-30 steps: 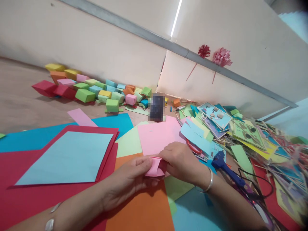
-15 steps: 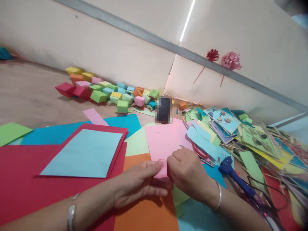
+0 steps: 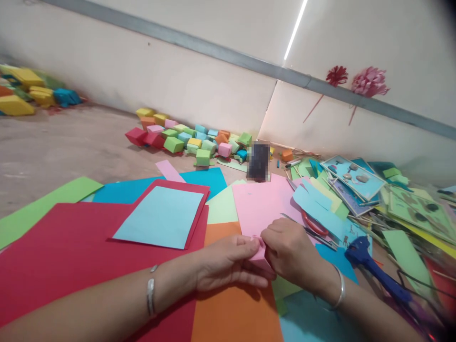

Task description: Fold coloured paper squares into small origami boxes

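Note:
A small pink folded paper box (image 3: 261, 257) is held between both hands above the orange sheet. My left hand (image 3: 228, 263) grips its left side, thumb on top and fingers underneath. Curled closed, my right hand (image 3: 290, 249) pinches the box's right side; its fingertips are mostly hidden behind the knuckles. Beneath and beyond lie an orange sheet (image 3: 235, 308) and a pink sheet (image 3: 256, 204). To the left, a light blue sheet (image 3: 160, 216) rests on red paper (image 3: 81, 256). Red-handled scissors (image 3: 315, 224) lie just past my right hand.
Several coloured paper boxes (image 3: 203, 157) line the wall, with more (image 3: 42, 96) at far left. A blue glue gun (image 3: 377, 270) with a dark cord lies at right, near stone-decorated cards (image 3: 352, 176) and scraps. A blurred dark object (image 3: 259, 161) stands upright mid-table.
The view has swung left, so everything sits further right and more boxes show at far left. Both hands keep their hold on the pink paper box, with little visible shift.

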`<action>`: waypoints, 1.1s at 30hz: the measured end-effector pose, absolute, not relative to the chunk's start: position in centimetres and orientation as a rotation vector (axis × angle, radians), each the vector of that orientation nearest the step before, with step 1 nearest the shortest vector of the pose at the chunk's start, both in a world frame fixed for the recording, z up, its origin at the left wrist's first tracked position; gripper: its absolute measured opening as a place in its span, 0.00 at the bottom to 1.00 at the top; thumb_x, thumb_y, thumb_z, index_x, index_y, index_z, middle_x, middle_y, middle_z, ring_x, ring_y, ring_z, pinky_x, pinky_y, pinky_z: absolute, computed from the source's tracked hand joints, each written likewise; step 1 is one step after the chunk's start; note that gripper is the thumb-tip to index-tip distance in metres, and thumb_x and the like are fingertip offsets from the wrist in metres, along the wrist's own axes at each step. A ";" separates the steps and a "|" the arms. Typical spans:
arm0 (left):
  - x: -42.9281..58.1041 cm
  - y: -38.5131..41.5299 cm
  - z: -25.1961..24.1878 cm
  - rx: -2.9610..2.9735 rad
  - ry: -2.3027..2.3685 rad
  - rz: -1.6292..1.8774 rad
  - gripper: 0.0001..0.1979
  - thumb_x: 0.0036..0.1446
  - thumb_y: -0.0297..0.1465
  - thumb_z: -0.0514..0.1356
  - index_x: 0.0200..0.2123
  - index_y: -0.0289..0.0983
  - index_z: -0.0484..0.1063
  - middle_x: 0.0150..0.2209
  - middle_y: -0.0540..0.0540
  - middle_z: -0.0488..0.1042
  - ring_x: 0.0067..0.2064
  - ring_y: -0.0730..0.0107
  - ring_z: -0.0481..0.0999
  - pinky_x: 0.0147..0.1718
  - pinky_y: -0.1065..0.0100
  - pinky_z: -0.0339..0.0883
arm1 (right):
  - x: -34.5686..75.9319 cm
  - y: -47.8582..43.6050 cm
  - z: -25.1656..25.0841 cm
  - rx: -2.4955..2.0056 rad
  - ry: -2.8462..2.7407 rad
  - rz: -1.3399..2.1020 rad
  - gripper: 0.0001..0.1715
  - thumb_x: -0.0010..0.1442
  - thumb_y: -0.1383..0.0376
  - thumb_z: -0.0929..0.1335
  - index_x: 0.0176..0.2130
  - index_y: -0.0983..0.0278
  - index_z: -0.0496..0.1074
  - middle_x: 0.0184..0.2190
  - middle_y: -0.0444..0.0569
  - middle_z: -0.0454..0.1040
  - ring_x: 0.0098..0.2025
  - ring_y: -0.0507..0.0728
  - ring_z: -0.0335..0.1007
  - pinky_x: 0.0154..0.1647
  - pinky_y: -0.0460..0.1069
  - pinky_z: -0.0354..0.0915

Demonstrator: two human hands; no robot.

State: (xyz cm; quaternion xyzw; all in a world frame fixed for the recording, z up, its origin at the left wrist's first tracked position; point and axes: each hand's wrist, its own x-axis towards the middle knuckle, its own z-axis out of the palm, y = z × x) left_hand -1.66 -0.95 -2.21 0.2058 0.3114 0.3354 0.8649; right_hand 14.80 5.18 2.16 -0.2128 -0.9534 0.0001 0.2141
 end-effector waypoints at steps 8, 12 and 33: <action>-1.8 -1.1 -1.7 0.453 0.623 0.715 0.27 0.42 0.50 0.73 0.36 0.32 0.80 0.37 0.41 0.79 0.40 0.67 0.79 0.42 0.69 0.72 | 14.7 5.2 4.2 -1.091 -2.969 0.362 0.07 0.51 0.73 0.68 0.23 0.66 0.70 0.20 0.44 0.72 0.23 0.48 0.50 0.25 0.47 0.41; -1.7 -1.2 -1.7 0.432 0.615 0.710 0.28 0.41 0.48 0.74 0.38 0.32 0.79 0.37 0.41 0.79 0.41 0.65 0.79 0.42 0.67 0.73 | 14.5 5.0 3.9 -1.155 -3.047 0.303 0.09 0.49 0.76 0.68 0.20 0.67 0.71 0.19 0.45 0.71 0.21 0.48 0.46 0.25 0.47 0.40; -1.9 -1.0 -1.6 0.502 0.592 0.746 0.33 0.41 0.45 0.75 0.49 0.36 0.76 0.41 0.42 0.77 0.37 0.70 0.76 0.41 0.68 0.70 | 14.6 5.1 3.9 -1.042 -3.053 0.323 0.10 0.54 0.74 0.67 0.28 0.65 0.77 0.21 0.47 0.73 0.22 0.51 0.53 0.25 0.49 0.42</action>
